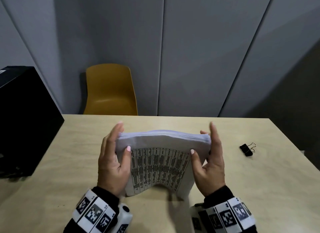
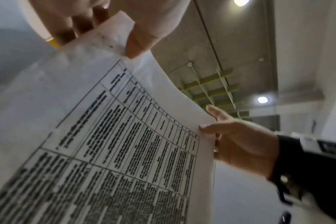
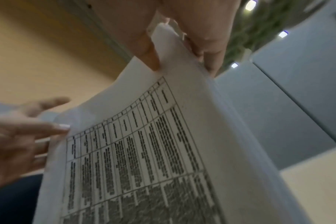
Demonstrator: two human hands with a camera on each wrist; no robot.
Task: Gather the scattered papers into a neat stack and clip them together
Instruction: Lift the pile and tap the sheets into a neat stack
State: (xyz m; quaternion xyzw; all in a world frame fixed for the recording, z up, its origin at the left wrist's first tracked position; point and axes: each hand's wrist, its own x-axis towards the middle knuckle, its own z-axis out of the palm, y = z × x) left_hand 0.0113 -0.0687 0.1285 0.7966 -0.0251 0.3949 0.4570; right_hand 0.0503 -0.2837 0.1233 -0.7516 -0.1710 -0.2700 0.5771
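Since the paper stack (image 1: 161,156) is a thick wad of loose printed sheets, I'd guess it's got some weight but stays floppy, and you can see it bowing up in the middle of its bottom edge. The sheets probably slide on each other, so squeezing both short sides looks like the sane way to hold it.

It stands on edge on the wooden table (image 1: 242,189), roughly dead centre, printed table facing the person, long axis running 9 to 3 o'clock, top edge pointing up.

The left hand (image 1: 112,161) clamps the 9 o'clock side, thumb on the front face, fingers behind. The right hand (image 1: 210,163) mirrors that at 3 o'clock, pinching the same way; the wrist views show thumbs on the front at the upper corners.

Further out at about 2 o'clock, well apart from the stack, the black binder clip (image 1: 246,149) lies untouched. Beyond the far edge, at 11 o'clock, there's a yellow chair (image 1: 110,90).
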